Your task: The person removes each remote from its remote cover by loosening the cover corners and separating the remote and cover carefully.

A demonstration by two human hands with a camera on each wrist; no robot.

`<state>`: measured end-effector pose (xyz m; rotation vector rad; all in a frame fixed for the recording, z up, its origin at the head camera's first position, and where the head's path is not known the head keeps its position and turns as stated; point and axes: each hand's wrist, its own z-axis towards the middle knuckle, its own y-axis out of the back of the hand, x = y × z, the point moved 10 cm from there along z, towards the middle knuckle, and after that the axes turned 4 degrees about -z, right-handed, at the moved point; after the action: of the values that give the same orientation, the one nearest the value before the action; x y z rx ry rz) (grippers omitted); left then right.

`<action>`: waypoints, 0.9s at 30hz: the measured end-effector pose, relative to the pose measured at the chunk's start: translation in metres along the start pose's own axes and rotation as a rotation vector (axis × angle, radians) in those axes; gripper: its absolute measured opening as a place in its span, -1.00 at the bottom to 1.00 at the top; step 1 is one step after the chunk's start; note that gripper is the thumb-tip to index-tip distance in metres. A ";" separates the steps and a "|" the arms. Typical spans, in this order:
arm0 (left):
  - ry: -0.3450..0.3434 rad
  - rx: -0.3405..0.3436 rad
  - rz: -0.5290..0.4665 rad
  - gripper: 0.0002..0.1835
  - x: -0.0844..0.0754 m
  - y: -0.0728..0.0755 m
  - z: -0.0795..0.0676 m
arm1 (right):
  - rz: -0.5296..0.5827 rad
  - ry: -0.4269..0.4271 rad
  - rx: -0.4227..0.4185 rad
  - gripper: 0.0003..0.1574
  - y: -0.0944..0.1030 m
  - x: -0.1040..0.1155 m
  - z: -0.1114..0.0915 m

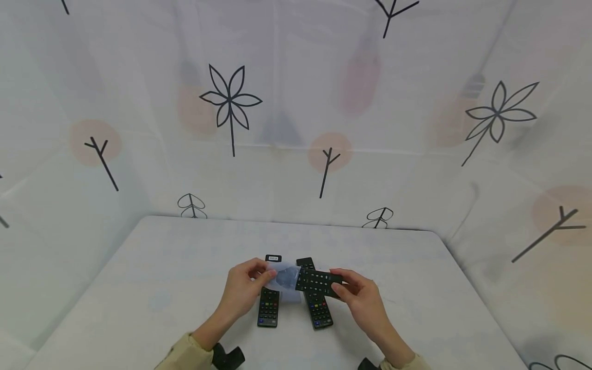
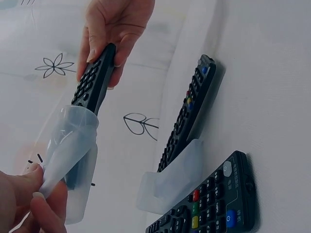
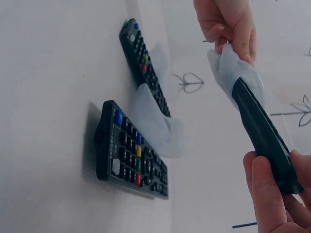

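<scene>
My right hand (image 1: 363,295) grips one end of a black remote control (image 1: 319,282) above the table, its buttons facing me in the head view. The other end of that remote sits inside a translucent soft sleeve (image 2: 80,131). Thumb and fingers of my left hand (image 1: 242,285) pinch the sleeve at its far side, where a loose flap folds over in the left wrist view. Below lie two more black remotes, the left remote (image 1: 268,308) and the right remote (image 1: 319,311), buttons up. The held pair hides part of both.
Another translucent sleeve (image 3: 155,121) lies on the white table (image 1: 185,257) between the two resting remotes. A patterned white curtain (image 1: 287,103) rises behind the table's far edge and along its sides. Black wrist straps (image 1: 227,358) sit near the sleeve cuffs.
</scene>
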<state>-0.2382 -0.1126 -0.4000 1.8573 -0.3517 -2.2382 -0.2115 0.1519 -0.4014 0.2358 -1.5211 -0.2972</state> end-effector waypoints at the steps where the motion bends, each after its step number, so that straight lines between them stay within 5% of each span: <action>1: 0.000 0.000 0.000 -0.94 0.000 0.000 0.000 | 0.000 -0.001 0.000 -0.62 0.000 0.000 0.000; 27: 0.007 -0.038 -0.017 -0.91 0.001 0.008 -0.001 | -0.012 -0.003 -0.028 -0.61 0.007 -0.003 -0.001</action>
<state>-0.2376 -0.1207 -0.3984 1.8557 -0.2911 -2.2323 -0.2106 0.1590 -0.4015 0.2221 -1.5178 -0.3284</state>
